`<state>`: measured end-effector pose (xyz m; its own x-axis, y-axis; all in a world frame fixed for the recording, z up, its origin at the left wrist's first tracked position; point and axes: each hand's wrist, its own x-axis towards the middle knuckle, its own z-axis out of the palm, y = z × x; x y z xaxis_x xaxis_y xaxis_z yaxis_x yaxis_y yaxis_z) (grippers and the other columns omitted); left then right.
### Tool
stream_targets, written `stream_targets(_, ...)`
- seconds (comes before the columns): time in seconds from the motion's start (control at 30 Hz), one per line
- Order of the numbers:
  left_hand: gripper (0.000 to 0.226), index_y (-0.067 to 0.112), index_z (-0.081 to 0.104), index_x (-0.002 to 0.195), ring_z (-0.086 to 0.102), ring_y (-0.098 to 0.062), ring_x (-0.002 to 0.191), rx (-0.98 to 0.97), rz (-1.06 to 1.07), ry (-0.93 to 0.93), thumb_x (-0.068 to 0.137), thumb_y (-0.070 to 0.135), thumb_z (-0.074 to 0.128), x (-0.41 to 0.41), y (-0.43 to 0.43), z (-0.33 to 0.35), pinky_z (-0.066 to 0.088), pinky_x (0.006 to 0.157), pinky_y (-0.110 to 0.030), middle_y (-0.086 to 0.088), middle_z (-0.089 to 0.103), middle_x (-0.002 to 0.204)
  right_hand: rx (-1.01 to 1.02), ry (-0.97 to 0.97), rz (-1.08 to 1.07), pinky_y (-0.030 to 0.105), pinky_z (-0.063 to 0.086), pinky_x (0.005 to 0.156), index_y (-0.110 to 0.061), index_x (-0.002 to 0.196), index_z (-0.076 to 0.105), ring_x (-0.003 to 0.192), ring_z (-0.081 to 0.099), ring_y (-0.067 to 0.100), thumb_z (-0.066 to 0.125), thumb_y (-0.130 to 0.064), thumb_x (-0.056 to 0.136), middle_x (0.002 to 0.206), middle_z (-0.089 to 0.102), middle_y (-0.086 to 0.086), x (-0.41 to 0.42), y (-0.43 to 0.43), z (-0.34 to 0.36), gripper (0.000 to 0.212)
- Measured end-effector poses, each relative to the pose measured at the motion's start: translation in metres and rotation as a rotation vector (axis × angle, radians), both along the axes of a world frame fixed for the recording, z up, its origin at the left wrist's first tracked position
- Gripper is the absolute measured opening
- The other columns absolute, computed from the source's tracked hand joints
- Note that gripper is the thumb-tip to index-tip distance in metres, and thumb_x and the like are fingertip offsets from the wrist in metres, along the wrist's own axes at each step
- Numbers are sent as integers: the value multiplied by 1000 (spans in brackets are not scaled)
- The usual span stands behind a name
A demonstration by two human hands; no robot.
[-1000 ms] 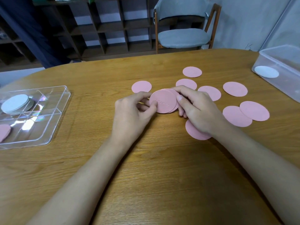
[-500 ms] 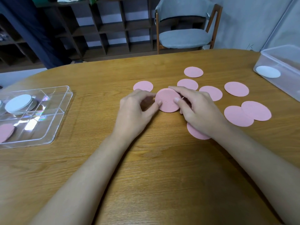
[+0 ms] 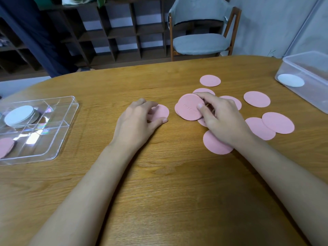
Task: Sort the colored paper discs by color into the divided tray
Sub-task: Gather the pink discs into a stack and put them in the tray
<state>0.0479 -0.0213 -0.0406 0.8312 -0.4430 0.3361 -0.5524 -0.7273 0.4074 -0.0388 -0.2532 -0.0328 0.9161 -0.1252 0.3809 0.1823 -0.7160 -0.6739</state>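
The right hand point(image 3: 221, 119) pinches a stack of pink discs point(image 3: 189, 108), and its wrist covers part of another disc point(image 3: 213, 144). The left hand point(image 3: 140, 119) pinches a single disc point(image 3: 160, 111), its fingers hiding the far side. The tray point(image 3: 67, 121) is cut off at the left, with bare table point(image 3: 99, 110) between it and the hands.

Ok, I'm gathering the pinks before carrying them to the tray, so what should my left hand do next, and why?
Probably lift the single pink disc that your left hand pinches and slip it onto the stack of pink discs in your right hand. The disc lies flat just left of that stack, and the divided tray already holds another pink disc.
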Motion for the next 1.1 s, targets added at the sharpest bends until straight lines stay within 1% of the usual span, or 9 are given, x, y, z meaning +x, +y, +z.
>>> stream_targets(0.13, 26, 25, 77, 102, 65, -21, 87, 74, -39, -104, 94, 48, 71, -1, 2, 5, 53, 70, -37, 8, 67, 91, 10, 6, -10, 30, 55, 69, -21, 132, 66, 71, 71, 9, 49, -13, 107, 89, 70, -6, 0, 0, -1, 31)
stream_targets(0.3, 18, 23, 71, 104, 70, -26, 86, 67, -103, -217, 104, 35, 58, -11, 2, 9, 56, 66, -42, 5, 73, 91, 31, 4, -20, 23, 53, 66, -20, 130, 67, 70, 70, 8, 49, -13, 107, 86, 72, 1, 2, -2, -2, 31)
stream_targets(0.43, 14, 17, 65, 99, 65, -25, 79, -86, -91, -276, 103, 29, 59, -17, 0, 14, 53, 66, -39, 3, 70, 87, 46, 4, -19, 11, 45, 64, -20, 128, 68, 70, 69, 7, 49, -12, 107, 84, 71, -2, 2, -1, -2, 29)
stream_targets(0.53, 10, 12, 66, 94, 55, -13, 69, -244, -125, -248, 102, 18, 62, -21, -5, 15, 44, 69, -25, 4, 66, 81, 66, 5, -20, 13, 46, 64, -20, 127, 68, 69, 67, 6, 50, -11, 106, 82, 70, -1, 2, -1, 0, 29)
stream_targets(0.73, 7, 17, 70, 88, 66, -12, 69, -427, -90, -41, 93, 12, 72, -33, -22, 7, 48, 65, -12, 9, 69, 72, 89, 9, 64, 42, 52, 70, -28, 124, 71, 72, 62, 24, 51, -9, 104, 74, 64, -8, 1, 4, 0, 34)
stream_targets(0.8, 10, 16, 70, 90, 67, -12, 67, -459, -63, 24, 85, 10, 76, -33, -24, 6, 51, 64, -12, 8, 70, 71, 88, 8, 98, 39, 50, 69, -31, 125, 71, 71, 60, 20, 49, -10, 105, 75, 65, -13, 0, 4, 2, 36)
stream_targets(0.9, 24, 19, 72, 103, 69, -8, 65, -460, -48, 64, 82, 13, 82, -32, -23, 4, 52, 66, -12, 7, 72, 72, 67, 15, 132, 20, 46, 70, -26, 128, 70, 76, 60, 8, 47, -7, 106, 77, 63, -30, -1, 4, 2, 37)
stream_targets(1.03, 24, 23, 79, 108, 70, -6, 67, -442, -58, 119, 85, 21, 84, -31, -22, 4, 54, 71, -13, 8, 74, 73, 43, 31, 155, 33, 51, 73, -26, 130, 70, 76, 59, 12, 44, -9, 106, 76, 63, -22, 0, 4, 1, 39)
stream_targets(1.1, 18, 22, 80, 102, 69, -6, 66, -452, -62, 132, 85, 22, 85, -31, -23, 3, 54, 71, -14, 8, 74, 72, 30, 39, 168, 30, 50, 72, -27, 133, 69, 78, 60, 10, 42, -11, 106, 78, 64, -24, -1, 3, 2, 41)
